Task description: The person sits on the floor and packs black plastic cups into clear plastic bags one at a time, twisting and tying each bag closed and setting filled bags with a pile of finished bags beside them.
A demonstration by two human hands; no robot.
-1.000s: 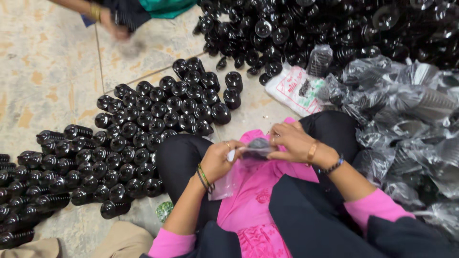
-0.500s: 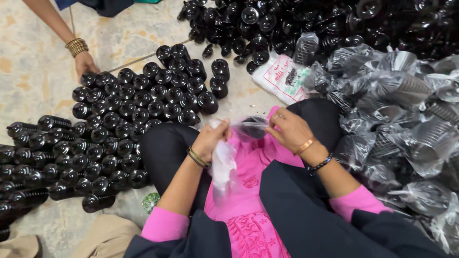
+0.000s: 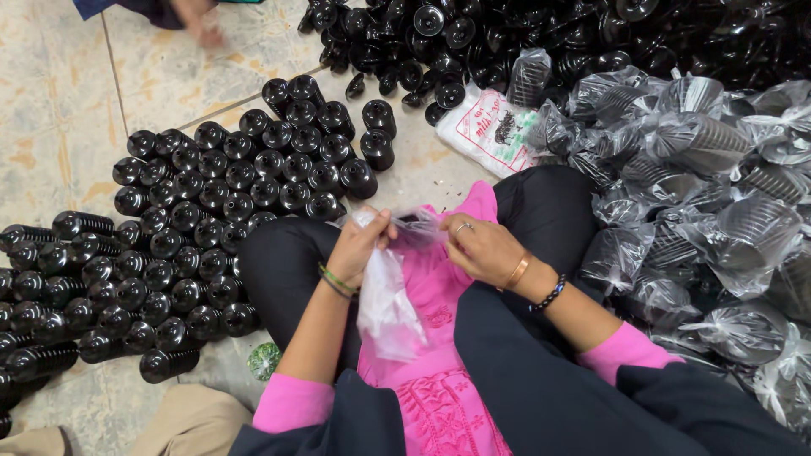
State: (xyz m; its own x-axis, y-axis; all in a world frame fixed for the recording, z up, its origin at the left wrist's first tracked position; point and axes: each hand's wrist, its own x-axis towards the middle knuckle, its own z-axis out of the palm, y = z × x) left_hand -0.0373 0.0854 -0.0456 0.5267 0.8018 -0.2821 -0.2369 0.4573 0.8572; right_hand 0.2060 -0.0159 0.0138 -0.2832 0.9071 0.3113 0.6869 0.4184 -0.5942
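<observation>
I sit cross-legged on the floor in pink clothes and dark trousers. My left hand (image 3: 359, 245) and my right hand (image 3: 480, 247) pinch the top edge of a thin clear plastic bag (image 3: 387, 300) between them, over my lap. The bag hangs down limp from my left hand. Upright black ribbed rubber parts (image 3: 253, 181) stand packed together on the floor just left of my left knee.
Bagged black parts (image 3: 718, 186) pile up at my right. Loose black parts (image 3: 524, 25) heap at the top. A white printed packet (image 3: 490, 127) lies beyond my knees. Another person's hand (image 3: 198, 21) is blurred at the top left. Rows of lying parts (image 3: 51, 304) fill the left.
The other person's hand has pulled back from the black parts toward the top edge. My hands stay on the bag, which now hangs lower from my left hand.
</observation>
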